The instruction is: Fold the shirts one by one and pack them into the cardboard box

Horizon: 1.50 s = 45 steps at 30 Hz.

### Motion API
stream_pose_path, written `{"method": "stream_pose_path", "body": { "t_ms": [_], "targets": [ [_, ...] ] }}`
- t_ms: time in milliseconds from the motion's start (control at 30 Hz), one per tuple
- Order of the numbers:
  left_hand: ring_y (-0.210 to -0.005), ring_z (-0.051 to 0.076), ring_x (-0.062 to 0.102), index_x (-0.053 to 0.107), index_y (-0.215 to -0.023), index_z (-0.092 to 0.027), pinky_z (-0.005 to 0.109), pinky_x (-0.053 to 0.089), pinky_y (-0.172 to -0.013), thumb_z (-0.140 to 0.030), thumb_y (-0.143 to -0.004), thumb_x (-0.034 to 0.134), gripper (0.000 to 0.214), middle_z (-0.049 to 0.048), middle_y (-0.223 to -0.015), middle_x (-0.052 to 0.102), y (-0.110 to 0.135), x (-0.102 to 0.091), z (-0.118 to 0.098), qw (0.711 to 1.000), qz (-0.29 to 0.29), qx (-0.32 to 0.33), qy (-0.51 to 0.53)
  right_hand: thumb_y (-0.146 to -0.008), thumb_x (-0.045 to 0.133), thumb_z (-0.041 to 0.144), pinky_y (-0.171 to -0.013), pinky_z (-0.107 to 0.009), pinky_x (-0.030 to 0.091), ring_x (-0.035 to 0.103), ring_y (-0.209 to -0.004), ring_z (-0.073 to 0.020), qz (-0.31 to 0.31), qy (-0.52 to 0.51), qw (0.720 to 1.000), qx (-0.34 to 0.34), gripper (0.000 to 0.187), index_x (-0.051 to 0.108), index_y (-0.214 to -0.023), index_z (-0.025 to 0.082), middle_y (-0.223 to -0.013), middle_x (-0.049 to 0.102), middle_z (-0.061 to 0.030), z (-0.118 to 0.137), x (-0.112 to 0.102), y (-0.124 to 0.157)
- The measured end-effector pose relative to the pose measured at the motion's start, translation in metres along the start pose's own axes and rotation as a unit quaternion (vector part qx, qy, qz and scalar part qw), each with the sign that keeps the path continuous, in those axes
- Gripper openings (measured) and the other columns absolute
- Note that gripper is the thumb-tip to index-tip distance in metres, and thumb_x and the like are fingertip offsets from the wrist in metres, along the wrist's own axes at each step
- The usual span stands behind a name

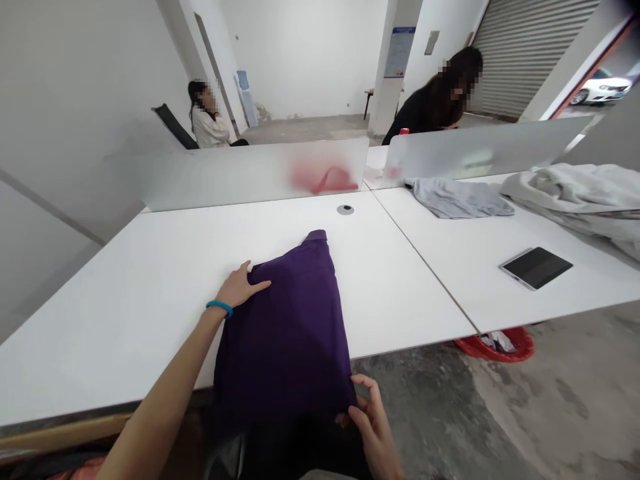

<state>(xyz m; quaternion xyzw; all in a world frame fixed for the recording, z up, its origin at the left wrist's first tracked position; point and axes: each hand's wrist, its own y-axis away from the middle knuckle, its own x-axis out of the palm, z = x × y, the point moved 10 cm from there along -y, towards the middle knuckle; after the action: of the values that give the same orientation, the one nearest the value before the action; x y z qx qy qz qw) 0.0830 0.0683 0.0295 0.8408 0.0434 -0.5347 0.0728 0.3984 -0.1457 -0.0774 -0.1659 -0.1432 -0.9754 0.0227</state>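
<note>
A folded purple cloth (287, 320) lies on the white table (125, 293), its near end hanging over the front edge. My left hand (240, 287), with a blue band at the wrist, rests flat on the cloth's left edge, fingers stretched out. My right hand (373, 423) pinches the cloth's near right corner below the table edge.
A frosted divider (240, 175) stands along the table's far side. On the adjoining table to the right lie a grey cloth (460, 198), a heap of light grey fabric (580, 197) and a dark tablet (536, 267). A red basket (495, 347) sits on the floor. Two people sit beyond the dividers.
</note>
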Motion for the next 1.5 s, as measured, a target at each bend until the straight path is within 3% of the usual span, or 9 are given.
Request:
{"method": "stream_pose_path", "body": {
  "t_ms": [167, 267, 567, 733, 967, 1133, 1300, 1400, 1500],
  "targets": [
    [-0.104, 0.029, 0.061, 0.061, -0.113, -0.019, 0.033, 0.048, -0.089, -0.070, -0.060, 0.061, 0.074, 0.0074, -0.114, 0.067, -0.002, 0.015, -0.017, 0.969, 0.238, 0.019, 0.068, -0.080, 0.056, 0.056, -0.074, -0.027, 0.049, 0.061, -0.088, -0.0185, -0.003, -0.075, 0.994, 0.082, 0.039, 0.061, -0.096, 0.020, -0.093, 0.065, -0.0037, 0.000, 0.012, -0.017],
    [-0.107, 0.026, 0.060, 0.058, -0.117, -0.023, 0.031, 0.047, -0.091, -0.065, -0.062, 0.062, 0.070, 0.0041, -0.118, 0.065, 0.000, 0.013, -0.029, 0.953, 0.282, 0.052, 0.094, -0.078, 0.060, 0.052, -0.081, -0.031, 0.050, 0.060, -0.100, -0.0212, 0.044, -0.103, 0.985, 0.128, 0.042, 0.062, -0.106, 0.020, -0.105, 0.065, -0.0057, 0.006, 0.036, -0.023],
    [-0.090, 0.025, 0.062, 0.050, -0.114, -0.025, 0.034, 0.046, -0.081, -0.054, -0.078, 0.048, 0.046, 0.0047, -0.105, 0.066, 0.022, -0.007, -0.056, 0.960, 0.226, 0.165, 0.006, -0.075, 0.065, 0.044, -0.062, -0.030, 0.057, 0.055, -0.112, -0.0265, 0.029, -0.023, 0.990, 0.133, 0.065, 0.044, -0.134, 0.025, -0.131, 0.053, -0.0073, 0.016, 0.029, -0.003],
    [-0.096, 0.021, 0.059, 0.048, -0.112, -0.024, 0.030, 0.046, -0.082, -0.046, -0.082, 0.047, 0.037, 0.0036, -0.110, 0.062, 0.038, -0.019, -0.073, 0.947, 0.232, 0.193, 0.111, -0.073, 0.065, 0.045, -0.054, -0.028, 0.056, 0.058, -0.106, -0.0277, -0.010, -0.032, 0.990, 0.135, 0.069, 0.044, -0.135, 0.025, -0.129, 0.054, -0.0072, 0.032, 0.016, 0.000],
    [-0.096, 0.020, 0.055, 0.051, -0.103, -0.018, 0.033, 0.045, -0.085, -0.037, -0.077, 0.057, 0.032, 0.0056, -0.104, 0.060, 0.071, -0.074, -0.031, 0.939, 0.150, 0.169, 0.258, -0.071, 0.067, 0.039, -0.058, -0.031, 0.058, 0.058, -0.104, -0.0281, -0.015, 0.039, 0.994, 0.104, 0.046, 0.064, -0.115, 0.027, -0.124, 0.056, -0.0090, 0.047, 0.022, -0.020],
    [-0.098, 0.019, 0.055, 0.049, -0.107, -0.018, 0.034, 0.044, -0.088, -0.034, -0.077, 0.060, 0.036, 0.0066, -0.108, 0.059, 0.135, -0.148, 0.064, 0.951, 0.023, 0.096, 0.295, -0.073, 0.066, 0.040, -0.060, -0.033, 0.060, 0.059, -0.103, -0.0263, 0.170, 0.068, 0.974, 0.133, 0.055, 0.055, -0.126, 0.027, -0.126, 0.056, -0.0053, 0.044, 0.127, -0.030],
    [-0.108, 0.025, 0.054, 0.049, -0.115, -0.019, 0.037, 0.045, -0.091, -0.035, -0.076, 0.062, 0.044, 0.0097, -0.118, 0.058, 0.260, -0.217, 0.178, 0.947, -0.140, -0.067, 0.281, -0.075, 0.062, 0.034, -0.059, -0.034, 0.061, 0.059, -0.100, -0.0242, 0.388, 0.071, 0.907, 0.146, 0.063, 0.045, -0.135, 0.027, -0.126, 0.057, -0.0031, 0.028, 0.270, -0.003],
    [-0.109, 0.026, 0.055, 0.045, -0.123, -0.021, 0.036, 0.049, -0.089, -0.039, -0.078, 0.058, 0.050, 0.0084, -0.122, 0.058, 0.349, -0.236, 0.247, 0.924, -0.219, -0.193, 0.245, -0.078, 0.056, 0.029, -0.063, -0.034, 0.062, 0.060, -0.100, -0.0215, 0.515, 0.097, 0.842, 0.130, 0.059, 0.044, -0.136, 0.030, -0.132, 0.052, -0.0009, 0.005, 0.347, 0.022],
    [-0.108, 0.023, 0.055, 0.037, -0.131, -0.016, 0.034, 0.049, -0.089, -0.047, -0.084, 0.048, 0.057, 0.0082, -0.125, 0.057, 0.426, -0.223, 0.306, 0.900, -0.251, -0.315, 0.163, -0.085, 0.045, 0.024, -0.064, -0.033, 0.061, 0.065, -0.089, -0.0168, 0.627, 0.187, 0.753, 0.074, 0.060, 0.033, -0.143, 0.031, -0.137, 0.048, -0.0019, -0.033, 0.409, 0.050]
  ]
}}
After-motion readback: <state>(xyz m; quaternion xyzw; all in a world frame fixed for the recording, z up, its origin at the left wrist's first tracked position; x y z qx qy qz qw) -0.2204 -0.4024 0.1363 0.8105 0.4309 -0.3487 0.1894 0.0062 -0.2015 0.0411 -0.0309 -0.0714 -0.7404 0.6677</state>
